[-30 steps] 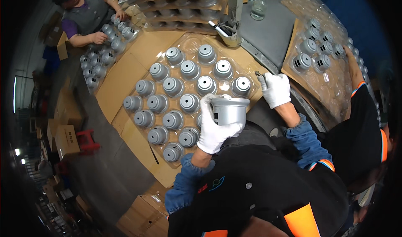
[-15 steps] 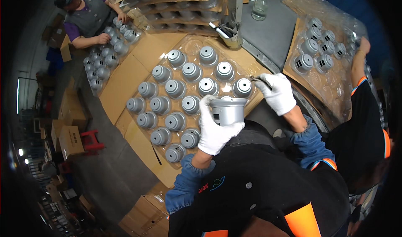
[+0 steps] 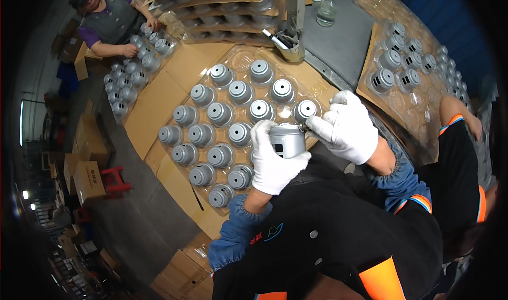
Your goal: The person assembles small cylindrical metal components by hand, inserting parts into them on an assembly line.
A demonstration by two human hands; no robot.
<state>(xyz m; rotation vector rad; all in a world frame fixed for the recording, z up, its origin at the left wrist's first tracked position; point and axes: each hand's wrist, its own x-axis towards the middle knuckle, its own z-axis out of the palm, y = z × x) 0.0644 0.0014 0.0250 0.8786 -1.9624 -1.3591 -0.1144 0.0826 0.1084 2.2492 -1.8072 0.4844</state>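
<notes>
My left hand [image 3: 271, 166], in a white glove, grips a grey cup-shaped metal housing [image 3: 290, 138] with its wide rim upward and a dark square window in its side. My right hand [image 3: 348, 129], also gloved, pinches a small dark tool [image 3: 303, 127] whose tip meets the right side of that rim. Most of the tool is hidden by the fingers, and I cannot make out its exact kind. Beyond both hands, a clear plastic tray [image 3: 244, 60] holds several similar grey housings [image 3: 241, 92], wide end down, each with a dark hole on top.
Cardboard [image 3: 153, 106] lies under the tray. Behind stand stacked trays [image 3: 227, 22], a pen holder [image 3: 292, 51] and a glass bottle [image 3: 326, 11]. A co-worker [image 3: 114, 22] handles housings at the far left. Another person's arm [image 3: 457, 125] is beside a second tray [image 3: 423, 96] at right.
My right hand has moved left and down, bringing the tool to the housing's rim. My left hand stays nearly still. The right-hand co-worker's arm has drawn back from the plastic sheet.
</notes>
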